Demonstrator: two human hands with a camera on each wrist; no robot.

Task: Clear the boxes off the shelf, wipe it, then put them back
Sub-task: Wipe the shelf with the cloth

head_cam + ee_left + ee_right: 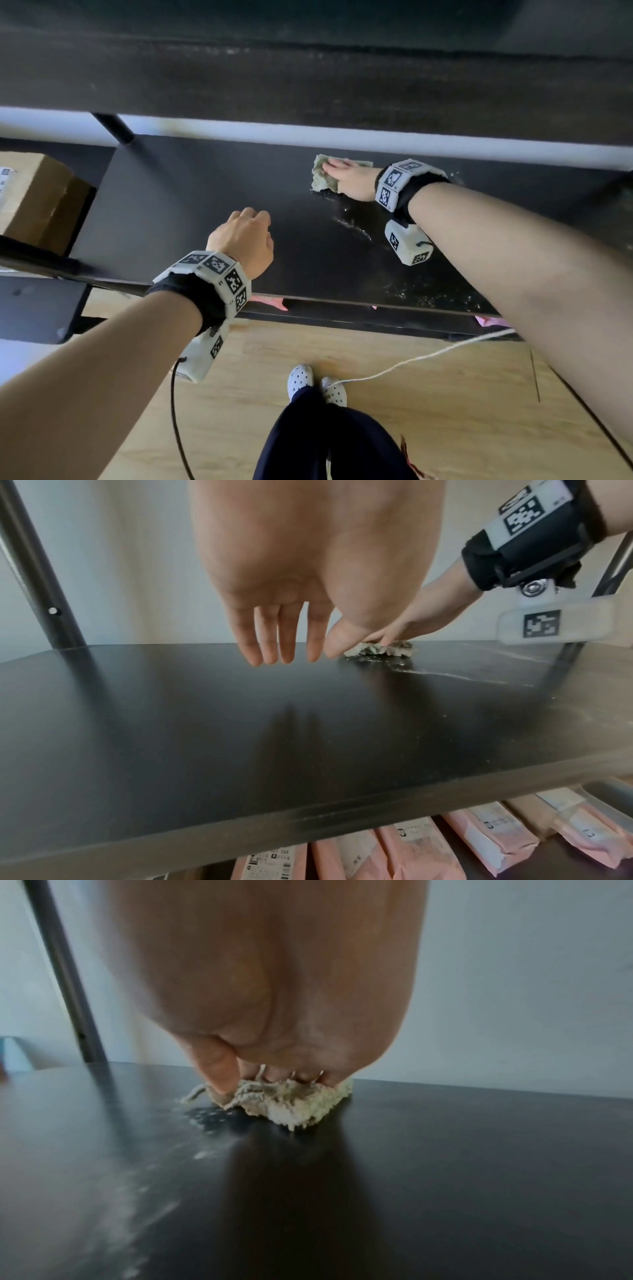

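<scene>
Right hand (352, 181) flat on the rag (322, 174), pressing it down far back on the wet black shelf (191, 192), left hand (245, 240) loose, holding nothing, above the shelf, cardboard box (34, 198) off to the left.

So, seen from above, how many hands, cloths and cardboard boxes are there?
Hands: 2, left hand and right hand
Cloth: 1
Cardboard box: 1
Total: 4

pink package (274, 864) label, "364" partly legible
</scene>
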